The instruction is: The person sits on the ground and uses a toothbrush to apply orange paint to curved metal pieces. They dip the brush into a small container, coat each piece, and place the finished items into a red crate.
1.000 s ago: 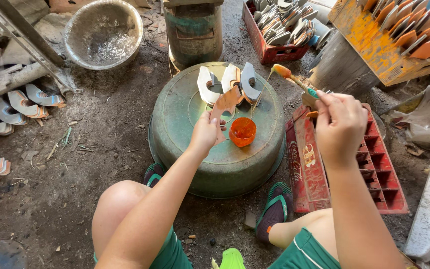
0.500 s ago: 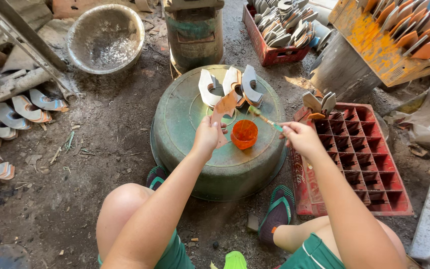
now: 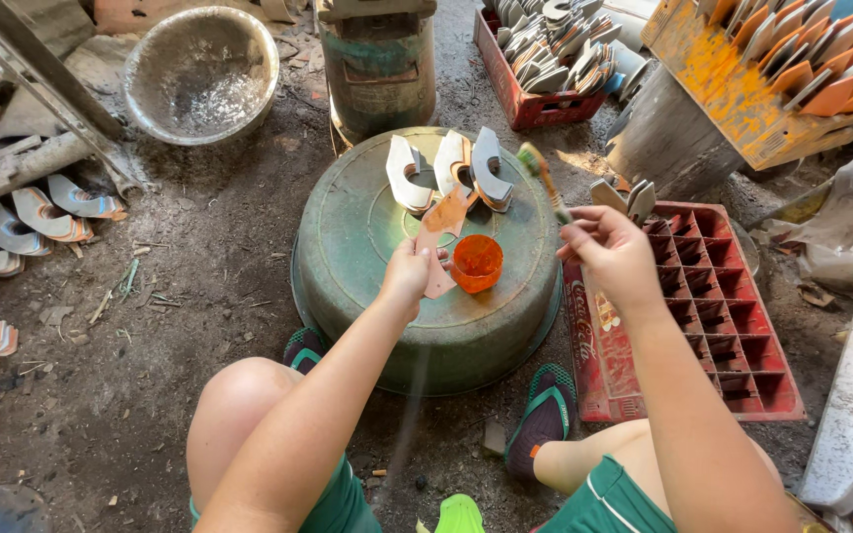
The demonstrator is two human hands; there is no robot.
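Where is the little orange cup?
The orange cup stands on the upturned green basin, near the middle of the head view, just right of the left hand and below the white curved pieces.

Dirt floor (image 3: 150,326) was dark, littered with scraps. Daylight fell from upper right (bright patch near grey drum (image 3: 668,148)). Metal bowl (image 3: 201,74) sat upper left beside slanted frame (image 3: 41,94). Green canister (image 3: 379,64) stood at top. Red crate (image 3: 733,326) lay right; orange rack (image 3: 742,94) leaned above it.
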